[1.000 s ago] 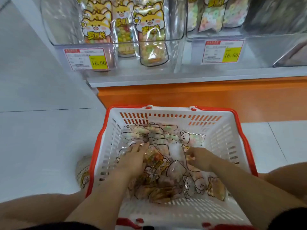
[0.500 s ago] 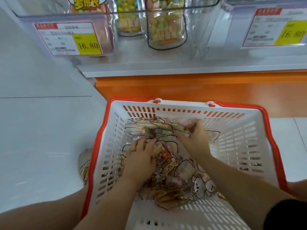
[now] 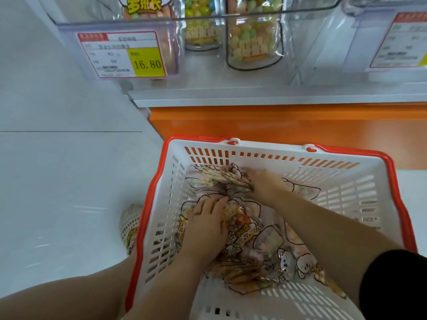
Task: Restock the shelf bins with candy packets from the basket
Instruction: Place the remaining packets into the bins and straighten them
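Currently | candy packets (image 3: 245, 229): heaped inside basket (image 3: 272, 147) | left hand (image 3: 205, 229): fingers together, flat on heap at basket centre | right hand (image 3: 265, 183): fingers curled round packets near basket far wall | handling: likely light, soft, slippery film; grip sealed edges.

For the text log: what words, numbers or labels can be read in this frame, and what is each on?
"16.80": yellow field of the left price tag.
"罗班长": yellow letters on the leftmost bin packet.
Too blurred to read: the left tag's small print, the right price tag, and print on the packets in the basket.
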`<state>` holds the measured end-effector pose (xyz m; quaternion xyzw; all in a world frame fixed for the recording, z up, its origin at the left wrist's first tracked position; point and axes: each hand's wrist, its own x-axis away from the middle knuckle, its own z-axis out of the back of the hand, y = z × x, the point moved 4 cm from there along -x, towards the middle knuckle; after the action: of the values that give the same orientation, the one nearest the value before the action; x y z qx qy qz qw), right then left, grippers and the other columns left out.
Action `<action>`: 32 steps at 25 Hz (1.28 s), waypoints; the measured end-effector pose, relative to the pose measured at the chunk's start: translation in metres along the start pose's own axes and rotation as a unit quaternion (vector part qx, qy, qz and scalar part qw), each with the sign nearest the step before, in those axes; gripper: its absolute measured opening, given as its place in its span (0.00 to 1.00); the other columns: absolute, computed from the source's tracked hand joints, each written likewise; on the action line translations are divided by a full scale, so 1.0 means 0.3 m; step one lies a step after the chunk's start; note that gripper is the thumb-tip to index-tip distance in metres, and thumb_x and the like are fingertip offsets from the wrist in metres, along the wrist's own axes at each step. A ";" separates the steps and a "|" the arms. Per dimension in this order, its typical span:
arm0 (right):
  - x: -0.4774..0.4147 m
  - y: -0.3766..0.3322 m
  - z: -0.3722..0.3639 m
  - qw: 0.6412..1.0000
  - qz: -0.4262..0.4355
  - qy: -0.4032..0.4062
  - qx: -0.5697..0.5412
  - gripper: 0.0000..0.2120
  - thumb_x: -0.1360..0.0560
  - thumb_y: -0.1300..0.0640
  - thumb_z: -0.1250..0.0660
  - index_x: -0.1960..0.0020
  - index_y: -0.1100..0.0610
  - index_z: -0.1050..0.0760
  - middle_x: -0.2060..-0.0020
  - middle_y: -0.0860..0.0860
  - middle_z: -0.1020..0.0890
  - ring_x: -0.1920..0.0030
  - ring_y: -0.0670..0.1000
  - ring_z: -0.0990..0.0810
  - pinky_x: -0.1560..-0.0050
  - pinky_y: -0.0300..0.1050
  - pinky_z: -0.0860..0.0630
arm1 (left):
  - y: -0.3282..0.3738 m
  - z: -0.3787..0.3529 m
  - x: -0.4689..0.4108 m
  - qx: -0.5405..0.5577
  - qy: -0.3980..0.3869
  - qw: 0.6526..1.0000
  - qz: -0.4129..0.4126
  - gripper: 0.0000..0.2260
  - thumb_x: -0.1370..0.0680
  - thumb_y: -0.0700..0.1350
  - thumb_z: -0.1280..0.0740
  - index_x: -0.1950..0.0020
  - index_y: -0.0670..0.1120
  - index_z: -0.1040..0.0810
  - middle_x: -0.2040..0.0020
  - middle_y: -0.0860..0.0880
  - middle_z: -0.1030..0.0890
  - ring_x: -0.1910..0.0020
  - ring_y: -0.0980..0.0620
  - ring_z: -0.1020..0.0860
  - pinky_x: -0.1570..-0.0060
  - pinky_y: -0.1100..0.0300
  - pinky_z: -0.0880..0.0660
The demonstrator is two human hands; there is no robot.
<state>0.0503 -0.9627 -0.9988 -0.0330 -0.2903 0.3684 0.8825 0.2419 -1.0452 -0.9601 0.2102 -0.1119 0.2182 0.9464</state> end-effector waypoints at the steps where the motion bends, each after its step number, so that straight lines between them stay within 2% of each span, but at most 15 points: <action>1: 0.014 0.011 0.000 1.000 0.001 0.008 -0.003 0.27 0.27 0.49 0.27 0.32 0.51 0.30 0.41 0.53 0.19 0.43 0.57 0.20 0.46 0.51 0.20 | 0.000 0.001 0.000 0.000 -0.006 1.000 -0.001 0.26 0.22 0.48 0.38 0.23 0.54 0.36 0.26 0.54 0.34 0.26 0.50 0.38 0.31 0.48 0.31; 4: 0.087 0.056 0.027 0.999 0.009 0.036 0.000 0.18 0.25 0.49 0.30 0.37 0.52 0.25 0.44 0.53 0.18 0.45 0.56 0.20 0.49 0.49 0.21 | 0.002 0.001 -0.006 0.001 -0.022 1.000 0.000 0.27 0.21 0.48 0.40 0.22 0.54 0.38 0.25 0.54 0.35 0.26 0.50 0.38 0.30 0.48 0.32; 8: 0.228 0.127 0.189 0.997 0.021 0.071 -0.014 0.18 0.22 0.51 0.32 0.34 0.54 0.24 0.43 0.54 0.17 0.44 0.57 0.19 0.48 0.48 0.22 | 0.017 0.033 -0.003 -0.008 -0.042 0.999 0.000 0.26 0.21 0.46 0.40 0.22 0.52 0.37 0.25 0.52 0.35 0.28 0.48 0.35 0.32 0.49 0.30; 10: 0.314 0.136 0.305 0.994 0.023 0.098 -0.052 0.20 0.22 0.51 0.31 0.32 0.55 0.25 0.42 0.54 0.17 0.43 0.57 0.19 0.48 0.47 0.22 | 0.044 0.048 -0.015 -0.027 -0.066 0.997 0.000 0.22 0.21 0.48 0.42 0.26 0.53 0.32 0.29 0.53 0.31 0.31 0.48 0.31 0.33 0.49 0.28; 12: 0.387 0.126 0.410 0.985 0.033 0.136 -0.102 0.17 0.23 0.51 0.29 0.37 0.57 0.22 0.48 0.55 0.15 0.49 0.56 0.17 0.55 0.45 0.25 | 0.089 0.081 -0.039 0.044 -0.101 0.993 0.031 0.15 0.21 0.51 0.42 0.38 0.54 0.22 0.39 0.53 0.22 0.39 0.48 0.23 0.39 0.48 0.24; 13: 0.433 0.117 0.460 0.979 0.037 0.152 -0.132 0.14 0.24 0.52 0.28 0.42 0.57 0.20 0.53 0.55 0.15 0.54 0.55 0.17 0.59 0.45 0.25 | 0.135 0.121 -0.039 0.147 -0.129 0.979 0.062 0.13 0.20 0.54 0.40 0.43 0.52 0.19 0.45 0.53 0.18 0.44 0.48 0.19 0.42 0.47 0.22; 14: 0.479 0.107 0.501 0.972 0.039 0.166 -0.164 0.11 0.25 0.52 0.27 0.47 0.58 0.20 0.58 0.55 0.15 0.59 0.54 0.17 0.62 0.46 0.24 | 0.189 0.167 -0.025 0.279 -0.171 0.939 0.103 0.15 0.18 0.57 0.40 0.46 0.50 0.17 0.49 0.52 0.15 0.48 0.48 0.17 0.43 0.47 0.21; 16: 0.575 0.080 0.569 0.951 0.040 0.195 -0.237 0.09 0.27 0.53 0.25 0.52 0.57 0.20 0.63 0.55 0.16 0.67 0.50 0.22 0.67 0.44 0.27 | 0.297 0.250 0.023 0.511 -0.250 0.802 0.180 0.24 0.17 0.62 0.42 0.42 0.44 0.18 0.50 0.47 0.13 0.51 0.48 0.15 0.48 0.52 0.21; 17: 0.619 0.067 0.588 0.936 0.037 0.206 -0.282 0.08 0.27 0.53 0.25 0.54 0.56 0.20 0.64 0.55 0.16 0.69 0.50 0.24 0.69 0.44 0.29 | 0.335 0.287 0.043 0.579 -0.266 0.746 0.192 0.27 0.18 0.64 0.43 0.38 0.42 0.20 0.47 0.45 0.14 0.50 0.46 0.15 0.50 0.52 0.21; 20: 0.726 0.042 0.593 0.888 0.021 0.232 -0.396 0.10 0.26 0.54 0.26 0.62 0.52 0.24 0.71 0.48 0.22 0.72 0.48 0.29 0.68 0.43 0.33 | 0.389 0.347 0.078 0.694 -0.237 0.651 0.197 0.32 0.23 0.65 0.36 0.32 0.40 0.26 0.40 0.41 0.17 0.46 0.42 0.17 0.45 0.45 0.22; 24: 0.819 -0.012 0.580 0.869 0.040 0.221 -0.440 0.06 0.26 0.56 0.27 0.57 0.47 0.21 0.66 0.42 0.18 0.66 0.45 0.22 0.60 0.45 0.26 | 0.429 0.398 0.114 0.794 -0.182 0.545 0.199 0.31 0.27 0.62 0.29 0.34 0.40 0.25 0.44 0.40 0.19 0.47 0.41 0.19 0.52 0.47 0.19; 26: 0.847 -0.055 0.573 0.864 0.070 0.181 -0.464 0.09 0.25 0.59 0.27 0.54 0.45 0.20 0.61 0.45 0.15 0.60 0.47 0.18 0.56 0.47 0.21 | 0.433 0.424 0.119 0.823 -0.141 0.518 0.187 0.24 0.26 0.56 0.27 0.39 0.41 0.22 0.51 0.41 0.19 0.52 0.42 0.19 0.49 0.46 0.20; 27: 0.851 -0.066 0.563 0.861 0.073 0.163 -0.477 0.07 0.24 0.58 0.27 0.52 0.46 0.20 0.58 0.50 0.14 0.58 0.52 0.17 0.52 0.53 0.19 | 0.426 0.432 0.119 0.831 -0.111 0.513 0.186 0.20 0.26 0.52 0.27 0.40 0.41 0.21 0.55 0.42 0.19 0.54 0.43 0.19 0.47 0.46 0.21; 29: 0.850 -0.068 0.553 0.852 0.066 0.135 -0.501 0.06 0.24 0.57 0.27 0.48 0.50 0.20 0.54 0.60 0.16 0.55 0.62 0.18 0.46 0.60 0.21 | 0.406 0.444 0.114 0.826 -0.055 0.529 0.187 0.18 0.27 0.45 0.27 0.41 0.38 0.21 0.57 0.43 0.17 0.56 0.45 0.19 0.46 0.48 0.22; 32: 0.824 -0.014 0.565 0.830 0.025 0.123 -0.543 0.09 0.24 0.57 0.28 0.44 0.56 0.21 0.53 0.56 0.14 0.51 0.59 0.16 0.41 0.55 0.20 | 0.348 0.477 0.083 0.807 0.028 0.565 0.169 0.19 0.25 0.41 0.29 0.35 0.37 0.24 0.53 0.43 0.16 0.52 0.45 0.18 0.48 0.47 0.22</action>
<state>0.1004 -0.8267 -0.7365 -0.5594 -0.3319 0.1661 0.7412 0.1987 -1.0147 -0.7891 0.8574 0.1041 0.3796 0.3315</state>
